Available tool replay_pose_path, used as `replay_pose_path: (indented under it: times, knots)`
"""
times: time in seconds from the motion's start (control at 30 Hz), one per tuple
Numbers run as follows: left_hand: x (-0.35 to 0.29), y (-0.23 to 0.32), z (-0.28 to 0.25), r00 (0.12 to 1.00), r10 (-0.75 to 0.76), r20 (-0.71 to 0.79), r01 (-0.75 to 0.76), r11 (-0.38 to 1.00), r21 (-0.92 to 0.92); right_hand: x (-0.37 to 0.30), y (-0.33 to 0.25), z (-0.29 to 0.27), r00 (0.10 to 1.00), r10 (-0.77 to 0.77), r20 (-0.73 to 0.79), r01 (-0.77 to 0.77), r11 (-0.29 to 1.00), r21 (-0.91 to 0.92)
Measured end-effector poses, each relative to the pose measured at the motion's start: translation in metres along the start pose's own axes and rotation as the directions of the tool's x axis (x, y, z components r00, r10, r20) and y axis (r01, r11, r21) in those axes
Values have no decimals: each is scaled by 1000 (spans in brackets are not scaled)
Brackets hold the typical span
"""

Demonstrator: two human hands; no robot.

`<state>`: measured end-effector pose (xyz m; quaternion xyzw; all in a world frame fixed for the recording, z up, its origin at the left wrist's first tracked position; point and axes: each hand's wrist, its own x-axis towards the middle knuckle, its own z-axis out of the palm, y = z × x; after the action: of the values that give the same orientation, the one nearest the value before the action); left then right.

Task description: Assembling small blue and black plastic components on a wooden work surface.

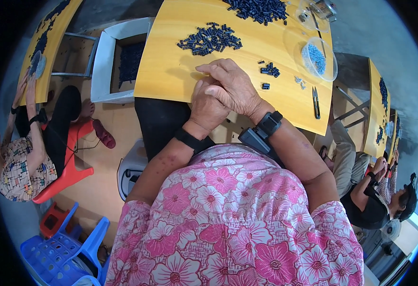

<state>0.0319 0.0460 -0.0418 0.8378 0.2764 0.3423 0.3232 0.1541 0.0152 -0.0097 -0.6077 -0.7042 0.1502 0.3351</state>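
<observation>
My left hand [206, 113] and right hand [241, 90] are folded together over the near edge of a yellow table [163, 66]. The right one lies across the left, its fingers bent around it. Most of the left hand's fingers are hidden beneath. No part shows between the hands. Just beyond them lies a heap of small black cylindrical pieces [210, 39]. To their right sit a small cluster of the same black pieces [270, 70] and a couple lying apart [265, 86]. Black-handled snips [316, 102] rest near the table's right edge.
A clear tub of small blue pieces [317, 61] stands at the right. Behind it are another clear tub [309, 18] and a larger black heap [259, 9]. Left of the table, a white-sided box [105, 62] holds dark pieces. Co-workers sit at tables on both sides.
</observation>
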Motion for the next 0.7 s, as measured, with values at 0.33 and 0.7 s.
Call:
replay_pose_path:
  times: [0.33,0.7]
  knots:
    - [-3,-8,4,997,71,5,-71,996,46,0,3,0,997,-47,66,41,995,96]
    - [-3,-10,3,986,146,86,-155,981,118,0,-2,-1,998,-38,49,34,997,75]
